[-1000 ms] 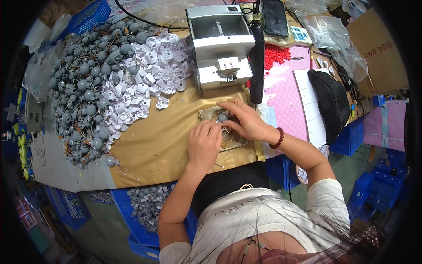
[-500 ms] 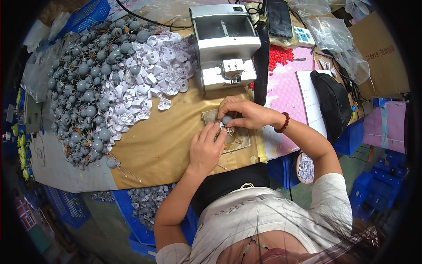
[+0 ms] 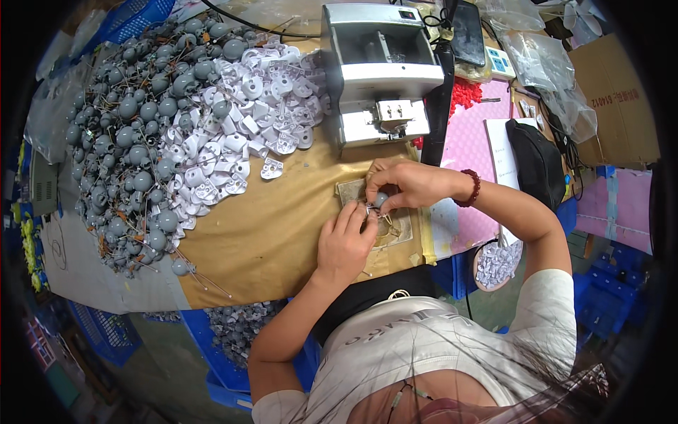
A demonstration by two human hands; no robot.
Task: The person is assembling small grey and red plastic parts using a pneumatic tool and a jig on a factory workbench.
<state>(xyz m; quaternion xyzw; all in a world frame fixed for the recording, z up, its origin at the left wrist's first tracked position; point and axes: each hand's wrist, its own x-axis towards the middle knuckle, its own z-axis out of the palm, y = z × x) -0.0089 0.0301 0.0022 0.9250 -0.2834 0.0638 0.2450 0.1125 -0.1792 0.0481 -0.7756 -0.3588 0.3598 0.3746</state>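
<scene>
Over a small square board (image 3: 348, 189) at the table's front, my two hands meet. The fingertips of my right hand (image 3: 418, 185) are closed around a grey ball-shaped part (image 3: 381, 199). Just left of it, my left hand (image 3: 344, 244) pinches a small white plastic piece (image 3: 370, 210), mostly covered by the fingers. The two parts sit close together; whether they are joined cannot be made out. Thin pale wires (image 3: 388, 225) curl over the board below my right fingers.
Left of my hands lie a heap of white plastic pieces (image 3: 233, 145) and a heap of grey ball-shaped parts with wires (image 3: 134, 152). A silver machine (image 3: 381, 78) stands behind the board. Red bits (image 3: 465, 93), a phone (image 3: 467, 34) and a black pouch (image 3: 537, 166) are on the right.
The view has shifted, so the table and machine sit differently in it. My hands stay together over the board, both still gripping the small parts, with only slight finger movement.
</scene>
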